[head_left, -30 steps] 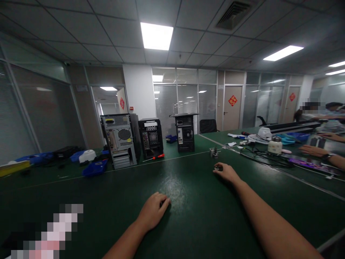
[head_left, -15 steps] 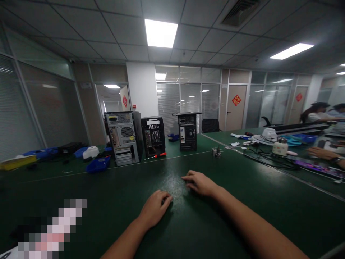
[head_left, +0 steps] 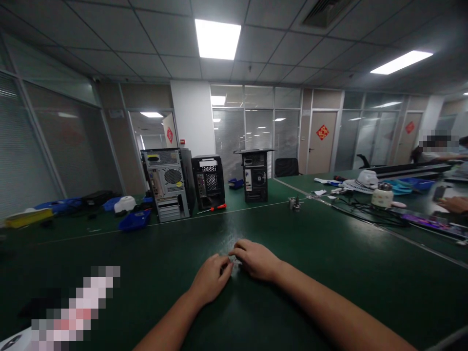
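Both my hands rest on the green table mat, close together in front of me. My left hand lies knuckles up with its fingers curled under. My right hand sits just to its right, fingers bent and pinched toward the left hand's fingertips. Between the two sets of fingertips something small and pale shows, too small to name. Whether either hand actually grips it I cannot make out.
Three computer towers stand at the back: a grey one, a black one and another black one. A red-handled screwdriver lies by them. A small metal part, blue trays, cables and another person's hand lie around.
My right hand has drawn back from the far right of the mat toward me and now meets my left hand. The left hand has hardly moved.
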A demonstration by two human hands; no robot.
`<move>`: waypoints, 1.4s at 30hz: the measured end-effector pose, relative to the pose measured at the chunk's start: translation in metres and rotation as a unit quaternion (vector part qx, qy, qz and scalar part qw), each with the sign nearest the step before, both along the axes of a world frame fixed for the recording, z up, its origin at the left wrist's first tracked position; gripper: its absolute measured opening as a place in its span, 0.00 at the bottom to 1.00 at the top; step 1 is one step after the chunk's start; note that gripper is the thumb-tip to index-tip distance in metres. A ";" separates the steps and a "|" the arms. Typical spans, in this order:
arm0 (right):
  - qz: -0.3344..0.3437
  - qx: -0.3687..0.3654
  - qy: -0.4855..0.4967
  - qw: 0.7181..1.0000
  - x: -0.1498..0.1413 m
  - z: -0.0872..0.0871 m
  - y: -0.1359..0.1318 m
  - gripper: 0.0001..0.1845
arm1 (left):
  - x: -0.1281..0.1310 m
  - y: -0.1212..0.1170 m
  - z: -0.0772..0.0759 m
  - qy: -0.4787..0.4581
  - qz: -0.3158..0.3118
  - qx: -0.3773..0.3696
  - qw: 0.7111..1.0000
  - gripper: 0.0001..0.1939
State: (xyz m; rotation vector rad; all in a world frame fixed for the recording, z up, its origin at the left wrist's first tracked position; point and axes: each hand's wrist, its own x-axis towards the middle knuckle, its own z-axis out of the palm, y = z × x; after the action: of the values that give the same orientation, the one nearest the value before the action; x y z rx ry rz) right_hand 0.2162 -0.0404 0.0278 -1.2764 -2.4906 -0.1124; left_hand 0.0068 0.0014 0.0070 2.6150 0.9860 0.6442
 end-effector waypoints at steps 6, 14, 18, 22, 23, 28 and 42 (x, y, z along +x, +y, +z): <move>-0.048 0.000 0.081 0.996 0.002 0.007 -0.007 0.18 | 0.000 -0.001 0.003 0.007 -0.003 0.003 1.000 0.15; -0.007 -0.009 0.009 1.000 -0.021 -0.005 -0.005 0.08 | -0.001 -0.002 0.003 0.002 -0.038 0.006 0.999 0.19; -0.032 0.006 0.022 0.999 -0.005 -0.003 0.006 0.06 | -0.001 -0.001 0.003 -0.011 -0.032 0.004 0.999 0.22; -0.164 0.000 0.063 0.984 0.054 -0.006 0.023 0.10 | -0.001 0.002 0.000 -0.001 -0.022 0.011 1.000 0.22; -0.204 -0.008 0.076 0.976 0.075 -0.009 0.026 0.11 | -0.001 0.003 -0.001 0.001 -0.021 0.011 1.000 0.22; -0.368 -0.019 0.208 0.906 0.182 -0.032 0.037 0.12 | -0.001 0.004 -0.004 0.001 -0.019 0.002 1.000 0.21; -0.444 0.165 0.356 0.806 0.235 -0.018 0.023 0.21 | -0.002 0.000 0.000 0.003 -0.005 -0.006 1.000 0.20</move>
State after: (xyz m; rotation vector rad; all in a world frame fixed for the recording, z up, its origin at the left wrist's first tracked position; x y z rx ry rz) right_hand 0.4516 -0.0172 0.0098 -1.7785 -1.0616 -0.2222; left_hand 0.0046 0.0013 0.0073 2.6100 0.9761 0.6271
